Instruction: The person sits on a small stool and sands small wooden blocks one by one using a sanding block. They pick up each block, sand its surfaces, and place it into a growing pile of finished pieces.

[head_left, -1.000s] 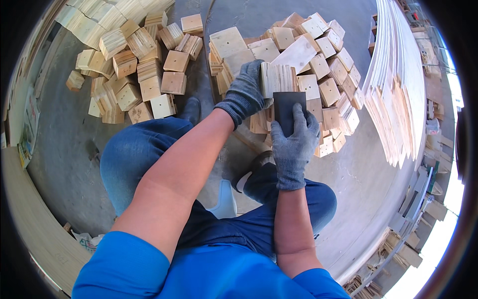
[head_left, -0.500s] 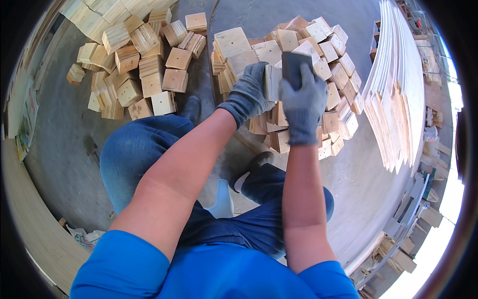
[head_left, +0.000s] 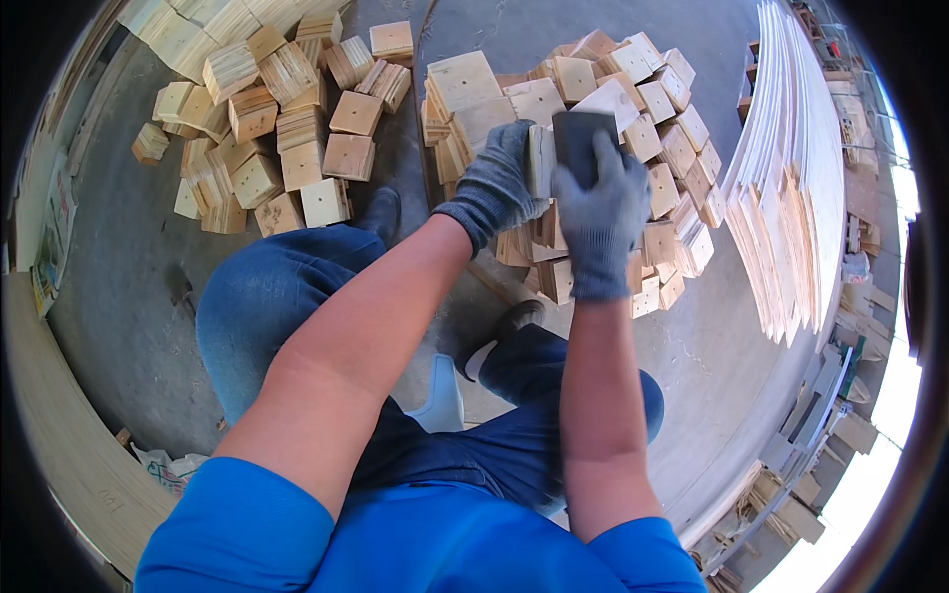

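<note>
My left hand (head_left: 494,183), in a grey knit glove, is closed on a squarish plywood block (head_left: 540,163) held up in front of me, its layered edge turned to the right. My right hand (head_left: 605,212), gloved the same way, grips a dark grey sanding block (head_left: 581,148) with the fingers laid over its flat face. The sanding block lies close against the right side of the plywood block; whether they touch is hard to make out. Just beyond both hands is a heap of similar plywood blocks (head_left: 465,84), many with a small hole in the face.
Another heap of plywood blocks (head_left: 255,114) is at the left. Tall stacked thin wooden sheets (head_left: 791,198) stand at the right. Beneath me is a light blue stool (head_left: 442,395). A long pale board stack (head_left: 79,474) runs along the left edge.
My right hand and the sanding block have moved slightly toward me and a little left along the plywood block. My left hand has stayed nearly still.
</note>
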Demonstrator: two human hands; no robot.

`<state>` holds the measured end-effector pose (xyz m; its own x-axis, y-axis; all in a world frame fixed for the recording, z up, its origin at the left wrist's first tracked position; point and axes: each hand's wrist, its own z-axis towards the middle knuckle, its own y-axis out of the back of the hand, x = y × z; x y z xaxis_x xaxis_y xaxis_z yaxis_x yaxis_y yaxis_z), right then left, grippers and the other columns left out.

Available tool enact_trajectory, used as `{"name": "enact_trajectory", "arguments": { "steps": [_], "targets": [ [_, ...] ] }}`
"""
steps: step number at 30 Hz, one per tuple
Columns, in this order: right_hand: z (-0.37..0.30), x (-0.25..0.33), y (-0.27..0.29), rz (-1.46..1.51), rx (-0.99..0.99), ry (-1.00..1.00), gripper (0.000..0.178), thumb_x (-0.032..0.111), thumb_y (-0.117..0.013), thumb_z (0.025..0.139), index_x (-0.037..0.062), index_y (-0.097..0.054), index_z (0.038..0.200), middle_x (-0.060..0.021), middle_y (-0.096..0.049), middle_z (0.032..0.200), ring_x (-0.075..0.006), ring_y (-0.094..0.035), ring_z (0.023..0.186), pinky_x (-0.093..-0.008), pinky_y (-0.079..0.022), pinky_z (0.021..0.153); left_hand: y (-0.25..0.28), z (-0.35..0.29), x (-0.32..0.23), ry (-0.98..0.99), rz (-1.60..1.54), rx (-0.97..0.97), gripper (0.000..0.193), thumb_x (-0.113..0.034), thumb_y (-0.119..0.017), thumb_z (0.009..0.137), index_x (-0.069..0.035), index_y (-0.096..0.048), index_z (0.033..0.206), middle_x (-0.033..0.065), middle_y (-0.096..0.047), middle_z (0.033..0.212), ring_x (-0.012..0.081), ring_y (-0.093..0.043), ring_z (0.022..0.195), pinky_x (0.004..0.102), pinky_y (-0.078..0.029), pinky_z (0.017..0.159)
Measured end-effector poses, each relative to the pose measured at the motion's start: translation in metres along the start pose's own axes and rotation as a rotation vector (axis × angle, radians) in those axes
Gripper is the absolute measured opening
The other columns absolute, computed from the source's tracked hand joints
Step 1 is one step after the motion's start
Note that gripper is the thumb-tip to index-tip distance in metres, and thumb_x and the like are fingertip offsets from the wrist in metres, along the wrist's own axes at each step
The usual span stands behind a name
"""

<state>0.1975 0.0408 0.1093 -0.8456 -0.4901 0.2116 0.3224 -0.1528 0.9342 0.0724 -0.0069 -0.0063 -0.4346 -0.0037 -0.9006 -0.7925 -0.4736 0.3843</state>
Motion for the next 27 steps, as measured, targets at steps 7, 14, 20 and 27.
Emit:
{"name": "enact_trajectory", "arguments": {
  "steps": [7, 14, 20, 27],
  "targets": [
    [0.065, 0.002, -0.018, -0.020, 0.042, -0.012, 0.063, 0.038, -0.082, 0.085, 0.0179, -0.069, 0.143, -0.0244, -0.066, 0.130, -0.0461, -0.064, 0.121, -0.0551, -0.051, 0.105, 0.002, 0.006, -0.005, -0.028, 0.051, 0.066, 0.106, -0.030, -0.101, 0.063, -0.005, -0.043, 0.148, 0.0221, -0.052, 0.138, 0.0402, -0.053, 0.133, 0.0455, -0.045, 0.119],
    [-0.064, 0.011, 0.016, 0.071, 0.086, -0.058, 0.066, 0.035, -0.084, 0.086, 0.0174, -0.067, 0.148, -0.0267, -0.059, 0.138, -0.0470, -0.058, 0.128, -0.0565, -0.048, 0.109, 0.003, 0.001, -0.002, 0.063, 0.043, 0.070, 0.087, -0.012, -0.085, 0.074, -0.009, -0.044, 0.151, 0.0257, -0.050, 0.144, 0.0464, -0.054, 0.135, 0.0461, -0.046, 0.120],
    [-0.091, 0.006, 0.021, 0.124, 0.090, -0.045, 0.068, 0.033, -0.086, 0.085, 0.0174, -0.066, 0.148, -0.0265, -0.058, 0.139, -0.0463, -0.058, 0.128, -0.0558, -0.047, 0.110, -0.002, 0.003, 0.005, 0.032, 0.036, 0.048, 0.085, -0.011, -0.082, 0.076, -0.006, -0.044, 0.151, 0.0278, -0.051, 0.142, 0.0479, -0.052, 0.138, 0.0463, -0.045, 0.121],
    [0.035, 0.023, -0.011, 0.072, 0.072, 0.017, 0.066, 0.041, -0.084, 0.084, 0.0194, -0.070, 0.145, -0.0243, -0.062, 0.137, -0.0460, -0.062, 0.125, -0.0568, -0.051, 0.105, -0.016, 0.005, 0.032, -0.022, -0.058, 0.045, 0.092, -0.033, -0.092, 0.071, -0.004, -0.046, 0.144, 0.0258, -0.053, 0.138, 0.0454, -0.052, 0.131, 0.0493, -0.045, 0.118]
  ]
}}
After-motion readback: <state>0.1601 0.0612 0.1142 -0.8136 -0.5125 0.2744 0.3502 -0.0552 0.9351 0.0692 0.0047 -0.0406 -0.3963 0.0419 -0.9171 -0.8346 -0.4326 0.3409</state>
